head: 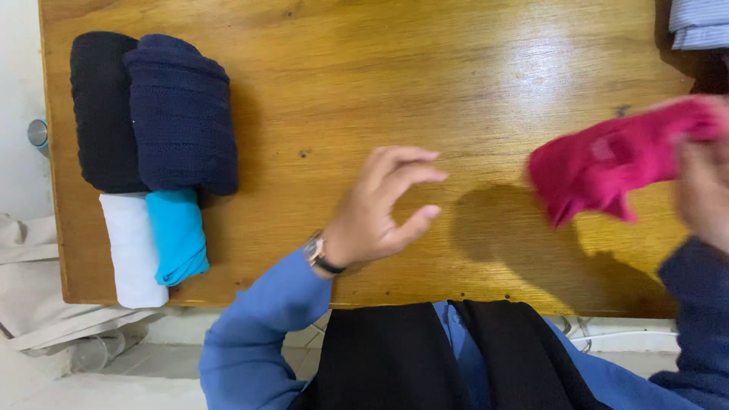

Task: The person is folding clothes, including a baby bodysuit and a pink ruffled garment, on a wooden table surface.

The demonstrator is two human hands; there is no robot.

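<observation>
Four rolled cloths sit packed together at about ten o'clock on the wooden tabletop (395, 83): a black roll (102, 114) touching a navy roll (182, 114) on its right, and just below them a white roll (133, 250) touching a turquoise roll (176, 235). They lie side by side with their long sides parallel, which looks like a tidy stack kept out of the way of the bare middle of the tabletop. The two hands are well apart. The left hand (383, 209) hovers above the tabletop near the centre, a watch on its wrist, fingers curled loosely with thumb and forefinger not meeting, and it holds nothing. The right hand (702, 190), at three o'clock and blurred, is closed around one end of a pink cloth (607, 163), which it holds up off the wood; the shadow below suggests the cloth hangs free in the air. The pink cloth's loose end points toward nine o'clock, so it lies between the two hands, nearer the right, and clear of the left. At one o'clock, at the frame corner, a folded pale striped cloth (699, 23) rests by the edge.
</observation>
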